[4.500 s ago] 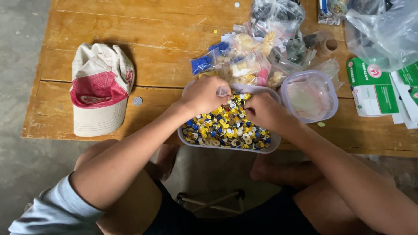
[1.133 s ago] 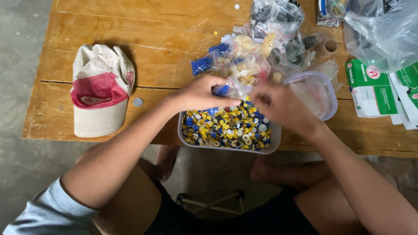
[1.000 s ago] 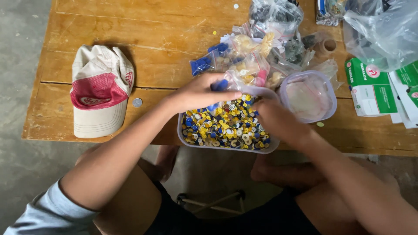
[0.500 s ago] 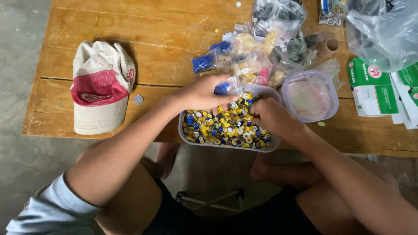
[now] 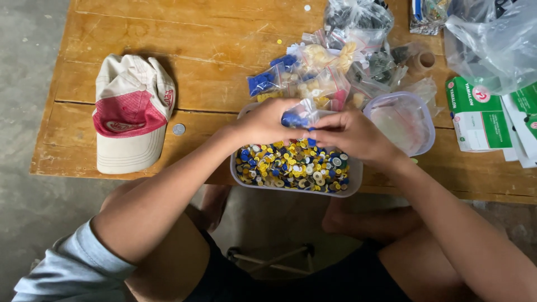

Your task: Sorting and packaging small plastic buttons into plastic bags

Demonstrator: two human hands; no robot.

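Small clear bag [image 5: 296, 116] with blue pieces – held above the far rim of the clear tub [image 5: 353, 182], pinched in the grip of the left hand [image 5: 267, 120]; right hand [image 5: 349, 134] closes on its right edge, fingertips hidden. Tub holds yellow, blue and white buttons [image 5: 293, 168], partly covered by both hands. Cap [image 5: 131, 114] lies left on the wooden surface [image 5: 184, 50]; more bags [image 5: 335, 67] beyond, contents hard to make out.

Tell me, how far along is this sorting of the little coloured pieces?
Done: several small clear plastic bags of sorted pieces lie on the wooden table. In hand: the left hand and right hand hold a small clear bag of blue pieces. Left: the clear plastic tray is full of mixed yellow, blue and white pieces.
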